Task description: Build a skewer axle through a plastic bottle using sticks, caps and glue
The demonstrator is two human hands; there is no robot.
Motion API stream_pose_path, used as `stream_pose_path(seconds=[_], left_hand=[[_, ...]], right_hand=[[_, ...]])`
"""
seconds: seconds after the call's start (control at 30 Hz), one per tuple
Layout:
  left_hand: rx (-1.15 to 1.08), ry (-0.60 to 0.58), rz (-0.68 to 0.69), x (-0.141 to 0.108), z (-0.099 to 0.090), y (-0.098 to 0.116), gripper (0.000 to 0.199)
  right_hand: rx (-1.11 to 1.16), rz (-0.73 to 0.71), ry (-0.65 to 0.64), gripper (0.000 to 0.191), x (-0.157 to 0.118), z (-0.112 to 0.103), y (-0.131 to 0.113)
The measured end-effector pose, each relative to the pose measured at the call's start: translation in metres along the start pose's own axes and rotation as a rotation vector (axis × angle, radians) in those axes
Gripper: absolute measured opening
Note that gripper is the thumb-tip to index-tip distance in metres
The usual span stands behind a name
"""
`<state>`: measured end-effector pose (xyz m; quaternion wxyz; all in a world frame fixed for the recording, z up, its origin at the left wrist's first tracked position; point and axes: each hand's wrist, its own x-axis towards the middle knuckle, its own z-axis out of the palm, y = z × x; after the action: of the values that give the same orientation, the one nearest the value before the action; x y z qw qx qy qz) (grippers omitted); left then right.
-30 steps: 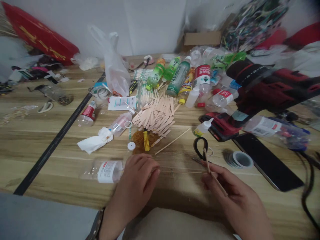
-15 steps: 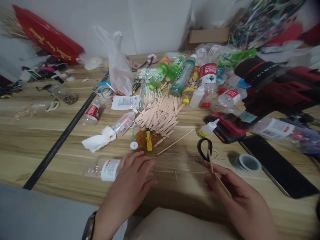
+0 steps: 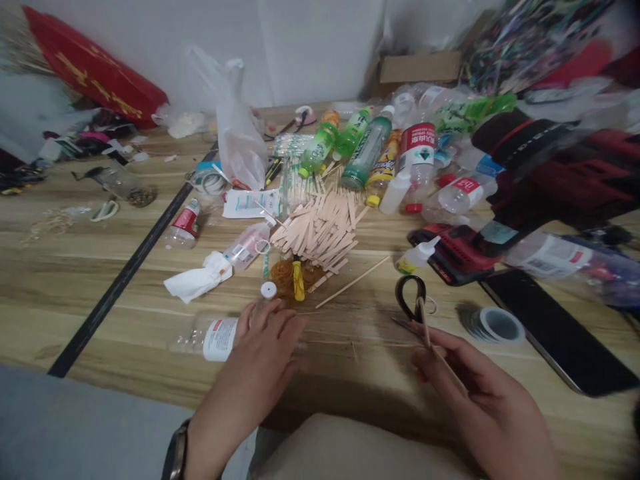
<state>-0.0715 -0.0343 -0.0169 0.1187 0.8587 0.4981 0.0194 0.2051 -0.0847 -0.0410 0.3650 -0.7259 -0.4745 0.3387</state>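
My left hand lies over a clear plastic bottle with a white label, which is on its side. Its fingers are spread and slightly blurred, and they cover the bottle's right part. In my right hand, a thin flat wooden stick is pinched between thumb and fingers, slanting up to the left. Just beyond those fingertips is a black loop that looks like a scissor handle, with a dark pointed tip beside it. Whether the hand also touches this is unclear.
A pile of wooden sticks lies mid-table, near rubber bands and a yellow-handled tool. On the right are a red power drill, a phone, a tape roll and a glue bottle. Several drink bottles stand behind.
My left hand has slid slightly left over the bottle, with its thumb drawn closer in. My right hand holds the stick almost as before.
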Motion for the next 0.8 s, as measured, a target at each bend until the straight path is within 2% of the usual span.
stream_pose_path(seconds=[0.37, 0.57, 0.8], left_hand=[[0.071, 0.023, -0.053, -0.0077, 0.006, -0.0078, 0.063], [0.123, 0.006, -0.072, -0.006, 0.0076, -0.0099, 0.057], [0.078, -0.054, -0.075, -0.0015, 0.0046, -0.0088, 0.049]], right_hand=[[-0.015, -0.005, -0.009, 0.043, 0.0013, -0.0028, 0.0055], [-0.024, -0.045, 0.001, 0.041, 0.0018, -0.0034, 0.005], [-0.035, -0.063, 0.039, 0.041, 0.0016, -0.0002, -0.0006]])
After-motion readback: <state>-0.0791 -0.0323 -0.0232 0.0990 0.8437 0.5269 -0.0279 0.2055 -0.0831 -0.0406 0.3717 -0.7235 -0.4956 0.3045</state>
